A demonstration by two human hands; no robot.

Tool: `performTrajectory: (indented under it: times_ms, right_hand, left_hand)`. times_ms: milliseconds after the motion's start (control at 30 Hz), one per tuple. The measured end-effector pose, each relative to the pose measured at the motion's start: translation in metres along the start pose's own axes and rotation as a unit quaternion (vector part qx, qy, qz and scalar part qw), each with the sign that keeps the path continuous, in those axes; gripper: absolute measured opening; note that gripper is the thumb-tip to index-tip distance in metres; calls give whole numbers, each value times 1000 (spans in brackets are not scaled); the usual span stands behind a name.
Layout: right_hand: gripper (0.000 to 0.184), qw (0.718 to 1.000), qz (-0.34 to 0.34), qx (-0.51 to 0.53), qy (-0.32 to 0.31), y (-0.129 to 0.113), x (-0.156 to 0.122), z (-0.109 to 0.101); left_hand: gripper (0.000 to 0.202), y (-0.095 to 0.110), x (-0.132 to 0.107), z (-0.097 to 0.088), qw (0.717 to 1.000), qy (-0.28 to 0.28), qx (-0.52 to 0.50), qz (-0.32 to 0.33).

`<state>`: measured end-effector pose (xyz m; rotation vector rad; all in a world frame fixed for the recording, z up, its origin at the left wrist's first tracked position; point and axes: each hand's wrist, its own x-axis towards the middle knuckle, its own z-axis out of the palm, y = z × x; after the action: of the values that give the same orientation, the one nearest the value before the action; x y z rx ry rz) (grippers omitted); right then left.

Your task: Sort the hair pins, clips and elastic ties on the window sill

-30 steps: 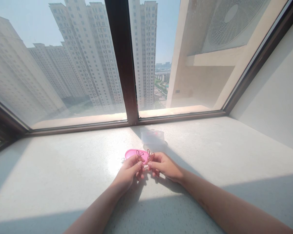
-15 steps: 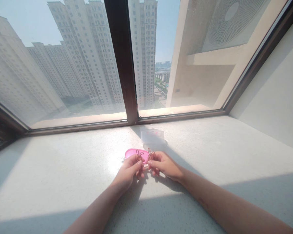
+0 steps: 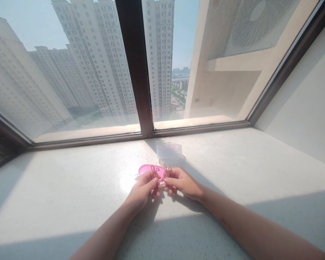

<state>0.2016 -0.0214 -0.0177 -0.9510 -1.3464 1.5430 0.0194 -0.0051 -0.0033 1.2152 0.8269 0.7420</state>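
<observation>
Both hands meet at the middle of a pale stone window sill (image 3: 70,187). My left hand (image 3: 142,191) pinches a small brown looped cord piece (image 3: 154,171), and my right hand (image 3: 182,183) pinches a second brown loop (image 3: 166,170). The two loops stick up side by side between my fingertips; whether they belong to one piece is not visible. Just behind them lies a flat pink oval object (image 3: 147,169). A small clear plastic box (image 3: 170,151) with something pink inside stands a little farther back, in the shadow of the window post.
A dark window frame (image 3: 135,68) runs along the back of the sill, with tall buildings beyond the glass. A white wall (image 3: 303,104) closes the right side. A small metal ring (image 3: 136,176) lies left of the pink object.
The view has shifted slightly upward; the hands hold the same pinch on the brown loops and have hardly moved.
</observation>
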Motion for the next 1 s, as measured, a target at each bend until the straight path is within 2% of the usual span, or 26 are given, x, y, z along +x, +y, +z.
performTrajectory:
  times_ms: [500, 1000]
  right_hand:
    - [19, 1000, 16, 1, 9, 1, 1, 0]
    - [20, 1000, 17, -8, 5, -1, 0, 0]
  left_hand:
    - [22, 1, -1, 1, 1000, 6, -9, -7]
    - [15, 0, 0, 0, 1000, -5, -1, -1]
